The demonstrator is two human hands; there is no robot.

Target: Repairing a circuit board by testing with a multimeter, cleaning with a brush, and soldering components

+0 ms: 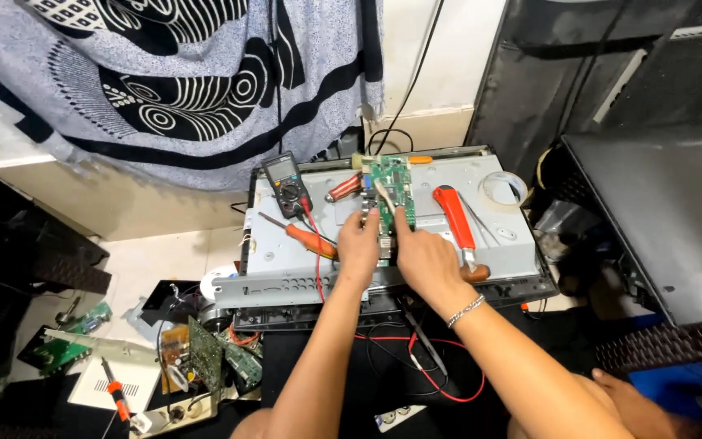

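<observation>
Metal chassis: a grey sheet-metal back panel (302, 244) is laid flat on the floor, with its near edge towards the person
Patterned cloth: a grey and black drape (164, 73) is hung at far left; no printed packages or signs can be made out anywhere
Circuit board: a green board (389, 183) is set at the middle of the panel, towards its far edge
Multimeter: a dark meter (284, 180) is placed left of the board, red leads trailing near
Cutter: a red-handled knife (453, 213) is laid right of the board, a tape roll (500, 189) beyond it
Screwdriver: an orange-handled one (306, 237) is laid left of the hands
Left hand: the left hand (358, 244) is curled against the board's near left edge; whether anything is pinched cannot be told
Right hand: the right hand (424, 260) is pressed on the board, forefinger extended, fingers otherwise folded
Advice: the board is best steadied by its edges, components left untouched, pressure kept light
</observation>
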